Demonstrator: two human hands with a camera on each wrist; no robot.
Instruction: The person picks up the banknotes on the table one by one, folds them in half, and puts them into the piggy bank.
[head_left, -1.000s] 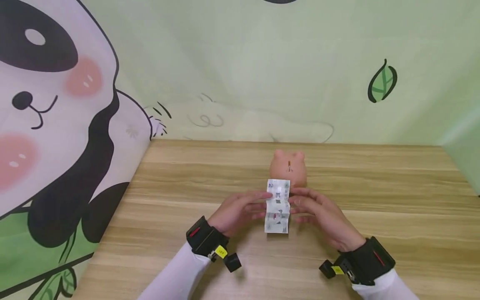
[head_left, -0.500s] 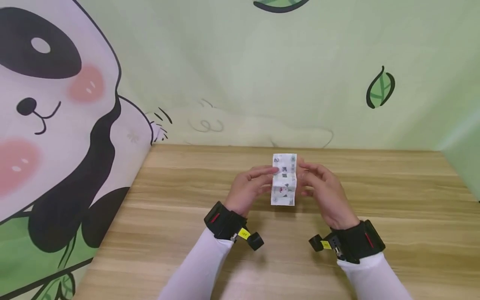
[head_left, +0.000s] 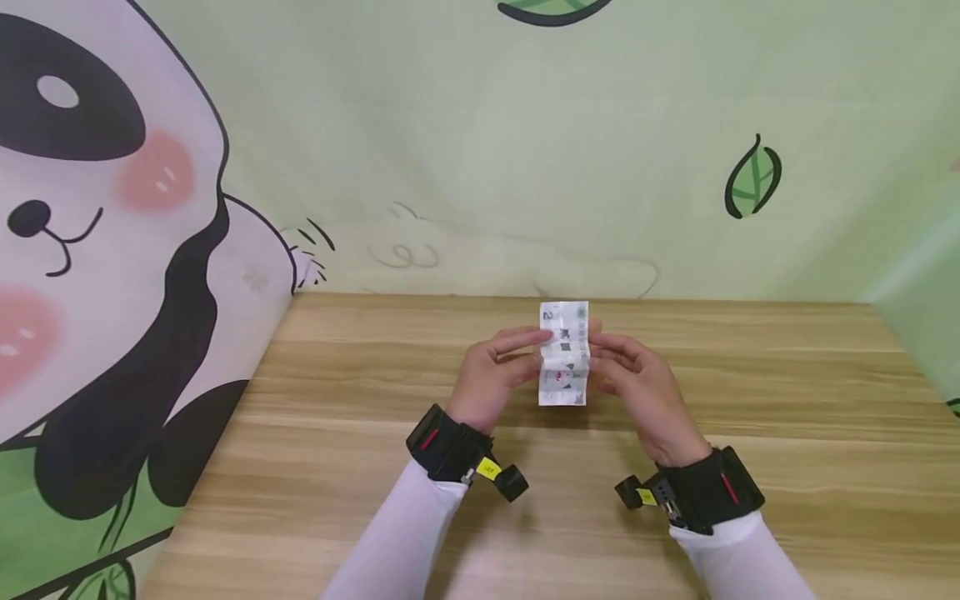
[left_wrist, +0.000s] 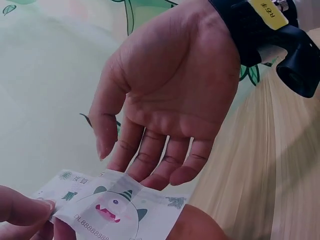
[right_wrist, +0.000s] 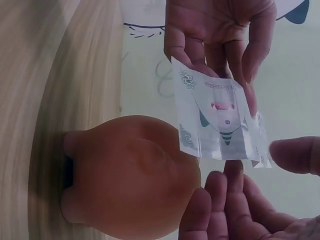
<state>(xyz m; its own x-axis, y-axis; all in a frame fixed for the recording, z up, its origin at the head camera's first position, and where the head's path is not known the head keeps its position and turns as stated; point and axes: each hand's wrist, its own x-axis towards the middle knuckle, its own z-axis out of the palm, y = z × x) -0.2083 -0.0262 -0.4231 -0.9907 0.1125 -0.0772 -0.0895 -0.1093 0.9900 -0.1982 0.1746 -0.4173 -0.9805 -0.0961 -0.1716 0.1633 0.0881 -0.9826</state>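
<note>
A creased toy banknote with a "2" and a cartoon monster stands lengthwise between my hands. My left hand pinches its left edge between thumb and fingers, as the left wrist view shows. On the other side, my right hand has relaxed, spread fingers. Its fingertips lie close behind the note, its thumb beside the edge; whether they touch I cannot tell. A pinkish-orange piggy bank stands on the table just past the note. In the head view, note and fingers hide most of it.
The wooden table spreads to both sides. A green cloth backdrop with leaf drawings rises behind it, and a printed panda fills the left side. Each wrist wears a black camera strap.
During the first half second both hands carried the banknote away from me, up over the piggy bank, which is now mostly hidden. Since then they have hardly moved.
</note>
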